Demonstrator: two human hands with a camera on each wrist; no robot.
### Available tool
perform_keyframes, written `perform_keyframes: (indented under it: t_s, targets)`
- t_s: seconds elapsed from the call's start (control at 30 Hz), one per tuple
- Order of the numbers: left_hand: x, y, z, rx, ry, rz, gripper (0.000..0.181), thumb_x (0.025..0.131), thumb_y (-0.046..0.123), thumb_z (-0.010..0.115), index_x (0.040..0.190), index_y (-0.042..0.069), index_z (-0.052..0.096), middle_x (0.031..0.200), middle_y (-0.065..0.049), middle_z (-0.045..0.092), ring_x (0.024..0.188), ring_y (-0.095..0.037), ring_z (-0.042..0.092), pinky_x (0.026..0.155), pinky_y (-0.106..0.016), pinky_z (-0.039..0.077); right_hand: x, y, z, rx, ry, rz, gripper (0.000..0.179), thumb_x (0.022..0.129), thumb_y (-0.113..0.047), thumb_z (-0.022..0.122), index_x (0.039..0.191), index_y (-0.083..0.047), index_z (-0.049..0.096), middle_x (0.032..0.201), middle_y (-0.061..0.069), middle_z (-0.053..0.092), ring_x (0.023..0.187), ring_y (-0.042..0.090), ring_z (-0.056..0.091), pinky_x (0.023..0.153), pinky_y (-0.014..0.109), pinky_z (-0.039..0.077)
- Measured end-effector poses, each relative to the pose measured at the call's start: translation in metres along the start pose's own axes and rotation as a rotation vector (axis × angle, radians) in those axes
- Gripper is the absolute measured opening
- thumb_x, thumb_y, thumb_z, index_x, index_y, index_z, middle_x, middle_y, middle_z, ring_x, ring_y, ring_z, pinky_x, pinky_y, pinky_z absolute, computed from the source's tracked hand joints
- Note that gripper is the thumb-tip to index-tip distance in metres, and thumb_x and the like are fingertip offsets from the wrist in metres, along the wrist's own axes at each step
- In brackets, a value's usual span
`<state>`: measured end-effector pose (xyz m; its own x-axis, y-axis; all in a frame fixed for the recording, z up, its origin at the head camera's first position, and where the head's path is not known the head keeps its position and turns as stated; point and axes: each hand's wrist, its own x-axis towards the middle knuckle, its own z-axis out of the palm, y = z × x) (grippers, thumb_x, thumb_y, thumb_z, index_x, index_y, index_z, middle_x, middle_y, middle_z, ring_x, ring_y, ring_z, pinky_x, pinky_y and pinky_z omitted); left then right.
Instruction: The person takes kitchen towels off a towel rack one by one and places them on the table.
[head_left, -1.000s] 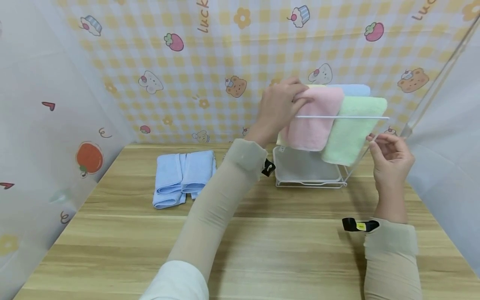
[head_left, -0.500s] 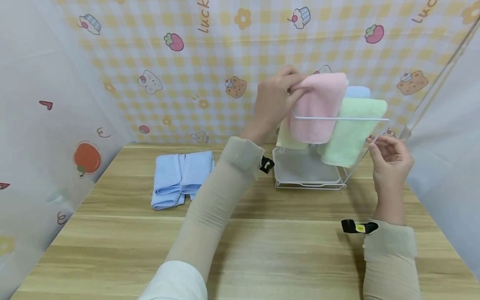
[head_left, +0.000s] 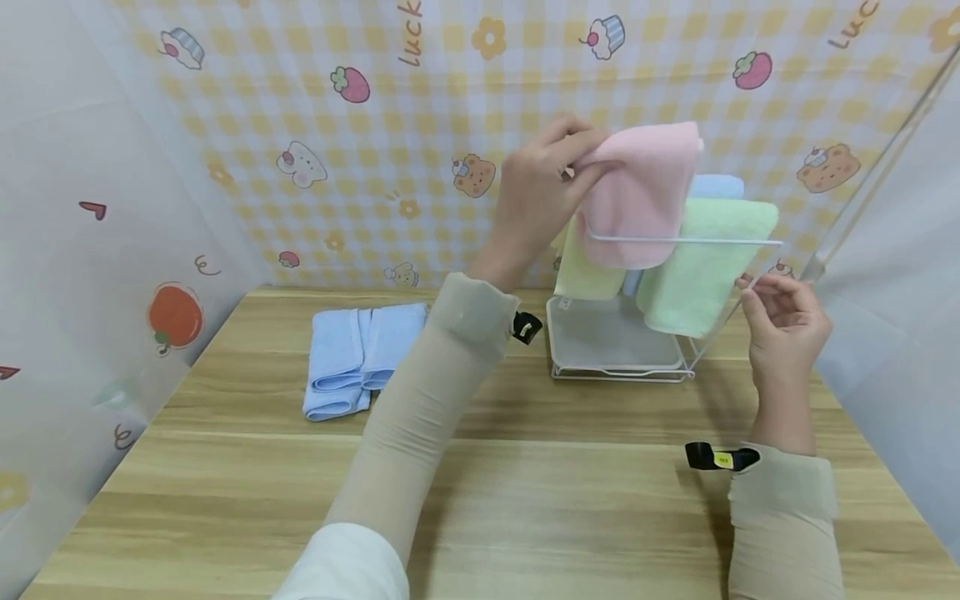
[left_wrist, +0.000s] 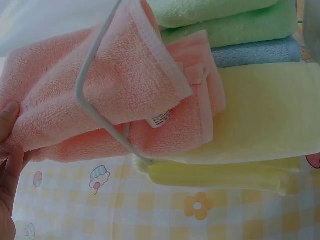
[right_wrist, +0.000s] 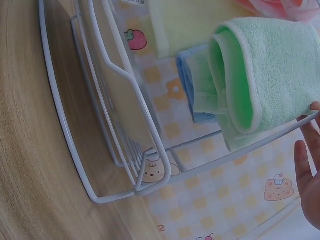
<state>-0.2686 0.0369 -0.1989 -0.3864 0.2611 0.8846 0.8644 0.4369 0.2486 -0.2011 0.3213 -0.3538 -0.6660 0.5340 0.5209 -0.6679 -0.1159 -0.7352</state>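
A person's left hand (head_left: 536, 190) pinched a pink towel (head_left: 641, 196) at the top of a white wire rack (head_left: 750, 242), its lower part behind the rack's front bar. The right hand (head_left: 786, 325) gripped the rack's right side. A green towel (head_left: 708, 271) hung at the rack's front right, yellow (head_left: 588, 271) and blue (head_left: 716, 186) towels farther back; folded blue cloths (head_left: 363, 350) lay left of the rack.

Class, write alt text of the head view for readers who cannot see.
A person's left hand pinches a pink towel at a white wire rack; the right hand grips the rack's side. A green towel, yellow towel and blue towel hang there. On the table's left lie folded blue cloths.
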Motion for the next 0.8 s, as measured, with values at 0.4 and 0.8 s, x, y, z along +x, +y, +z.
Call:
perform_keyframes:
  t_s: [0.4, 0.8]
  targets:
    - [0.0, -0.001, -0.026, -0.13, 0.16, 0.002, 0.023, 0.089, 0.019, 0.075, 0.104, 0.002, 0.077, 0.103, -0.013, 0.073, 0.08, -0.014, 0.07, 0.07, -0.012, 0.053, 0.0, 0.001, 0.0, 0.037, 0.008, 0.013, 0.017, 0.083, 0.019, 0.065, 0.099, 0.012, 0.066, 0.086, 0.01, 0.073, 0.089, 0.019, 0.073, 0.084, 0.019, 0.057]
    - [-0.004, -0.009, -0.06, -0.127, 0.291, 0.06, 0.023, 0.088, 0.019, 0.076, 0.1, -0.001, 0.077, 0.098, -0.015, 0.072, 0.075, -0.013, 0.065, 0.066, -0.016, 0.055, 0.001, 0.001, 0.003, 0.045, 0.011, 0.002, 0.017, 0.083, 0.019, 0.065, 0.099, 0.014, 0.066, 0.086, 0.012, 0.072, 0.088, 0.02, 0.073, 0.085, 0.02, 0.057]
